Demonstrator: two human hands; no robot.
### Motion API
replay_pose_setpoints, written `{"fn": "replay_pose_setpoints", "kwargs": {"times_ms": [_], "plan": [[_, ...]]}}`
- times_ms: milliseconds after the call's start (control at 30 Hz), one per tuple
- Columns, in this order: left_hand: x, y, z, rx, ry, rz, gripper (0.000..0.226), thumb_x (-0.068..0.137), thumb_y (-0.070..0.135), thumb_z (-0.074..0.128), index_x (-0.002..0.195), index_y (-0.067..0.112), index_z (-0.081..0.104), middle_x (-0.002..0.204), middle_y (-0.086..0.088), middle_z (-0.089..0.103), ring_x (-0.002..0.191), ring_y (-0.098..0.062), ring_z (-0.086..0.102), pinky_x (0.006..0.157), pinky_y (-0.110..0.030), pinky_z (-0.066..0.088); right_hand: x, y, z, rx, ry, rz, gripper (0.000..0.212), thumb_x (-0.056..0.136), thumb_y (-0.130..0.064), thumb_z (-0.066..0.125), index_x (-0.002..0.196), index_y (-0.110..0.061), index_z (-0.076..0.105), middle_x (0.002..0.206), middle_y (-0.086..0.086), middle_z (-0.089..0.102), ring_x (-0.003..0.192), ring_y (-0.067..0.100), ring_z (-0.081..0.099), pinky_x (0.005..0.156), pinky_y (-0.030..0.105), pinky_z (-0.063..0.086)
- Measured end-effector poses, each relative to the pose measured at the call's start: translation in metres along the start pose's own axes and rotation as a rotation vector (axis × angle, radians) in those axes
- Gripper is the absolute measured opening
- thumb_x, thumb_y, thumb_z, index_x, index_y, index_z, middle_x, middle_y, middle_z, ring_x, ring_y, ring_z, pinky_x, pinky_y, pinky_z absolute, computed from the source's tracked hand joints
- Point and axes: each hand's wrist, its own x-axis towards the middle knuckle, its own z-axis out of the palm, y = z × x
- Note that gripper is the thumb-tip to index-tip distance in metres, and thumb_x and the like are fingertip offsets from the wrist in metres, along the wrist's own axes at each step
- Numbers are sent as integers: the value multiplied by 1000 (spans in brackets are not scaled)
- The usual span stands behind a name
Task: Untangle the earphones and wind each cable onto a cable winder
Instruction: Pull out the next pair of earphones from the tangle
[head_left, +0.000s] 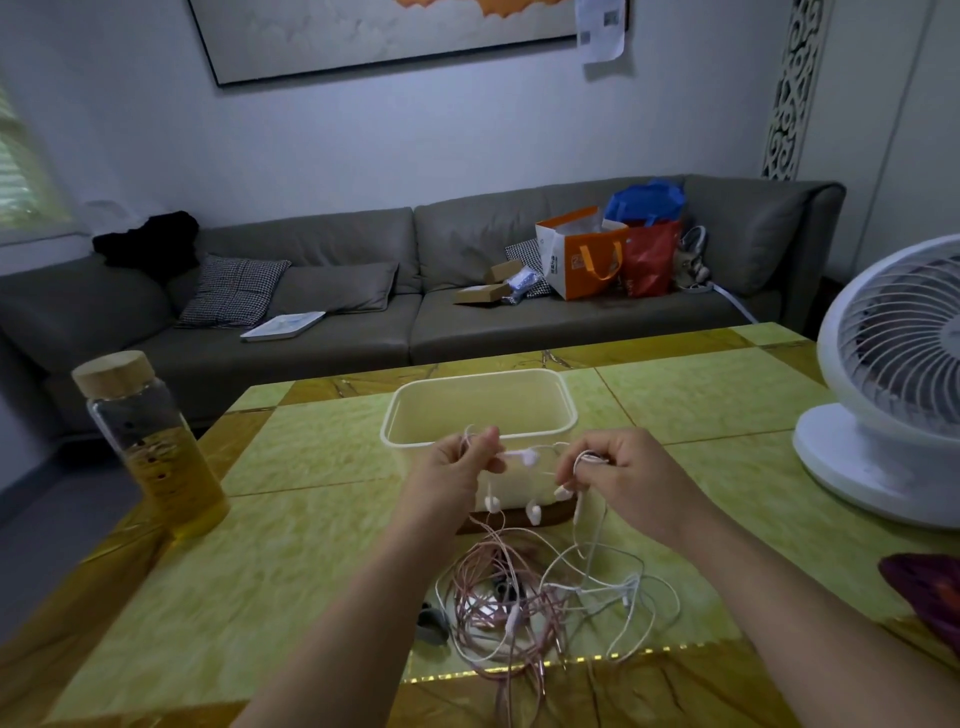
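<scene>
- Left hand (457, 465) and right hand (621, 475) each pinch a strand of the earphone cables (488, 584).
- Pulling apart could tighten knots lying on the bench (311, 545).
- Dangling earbuds (533, 513) may snag.

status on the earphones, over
Left hand and right hand each pinching the earphones, raised. Most cable tangled on the table, nothing wound. Tub just behind the hands.

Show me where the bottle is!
In the head view, the bottle stands at the left edge of the table, left of the tub and the left hand.
</scene>
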Motion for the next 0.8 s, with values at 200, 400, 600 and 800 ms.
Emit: {"fn": "replay_pose_setpoints", "kwargs": {"times_ms": [200, 400, 600, 800], "plan": [[6, -5, -10, -243, 5, -13, 30, 97, 31, 49, 76, 11, 58, 48, 9, 48, 39, -3, 29, 41, -17, 26, 3, 15, -1, 39, 62, 136, 37, 90, 1, 47, 61, -15, 63, 64, -4, 62, 64, 6, 58, 62, 20, 43], [3, -12, -2, 85, -91, -1, 29, 95, 36, 54, 87, 10, 64, 50, 15, 52, 48, -4, 41, 52, -21, 36, 2, 10, 12, 61, 50, 99, 36, 89, -1, 49, 61, -17, 65, 79, 13, 69, 79, 24, 66, 79, 36, 53], [-1, -8, 6, 130, -176, 23, 16, 89, 25, 66, 103, 19, 63, 95, 1, 68, 53, 9, 55, 48, -6, 40, 6, 10, 10, 118, 42, 80, 40, 88, -1, 49, 57, -20, 65, 78, 15, 68, 86, 32, 64, 88, 50, 51], [-2, -9, 17, 147, -245, 60, 32, 91, 28, 64, 122, 30, 59, 100, -4, 71, 88, -6, 66, 75, -13, 50, 5, 12, 8, 163, 5, 88, 48, 89, -1, 49, 51, -25, 65, 67, 2, 67, 78, 18, 67, 87, 42, 54]]}}
